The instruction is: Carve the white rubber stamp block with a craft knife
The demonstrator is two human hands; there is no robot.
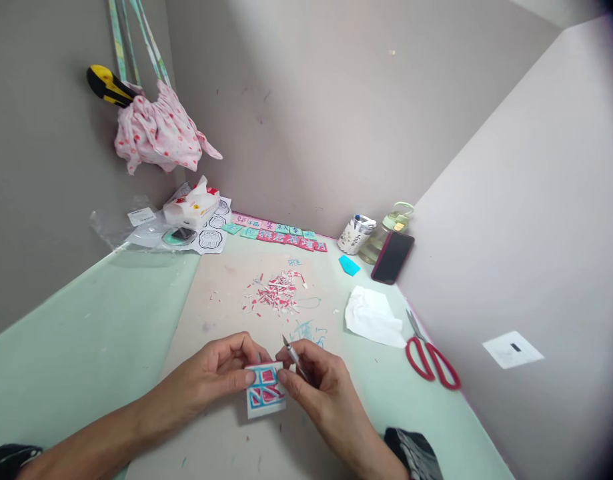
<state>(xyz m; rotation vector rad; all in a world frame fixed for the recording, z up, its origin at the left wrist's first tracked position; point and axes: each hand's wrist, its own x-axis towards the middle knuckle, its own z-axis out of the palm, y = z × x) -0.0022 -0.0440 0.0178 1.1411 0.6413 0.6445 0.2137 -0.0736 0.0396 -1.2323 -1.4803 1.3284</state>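
Card [266, 391] was pinched at opposite edges by left hand [222, 368] and right hand [330, 385], knife [295, 357] gripped there; open board [221, 317] was left ahead.

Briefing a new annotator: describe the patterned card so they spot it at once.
On the pale green table, find the beige mat down its middle. Over the mat's near part, the left hand and right hand hold a small card between them. Unlike the slim knife beside it and the red-and-white scraps beyond, it is flat, with blue lines around red patches.
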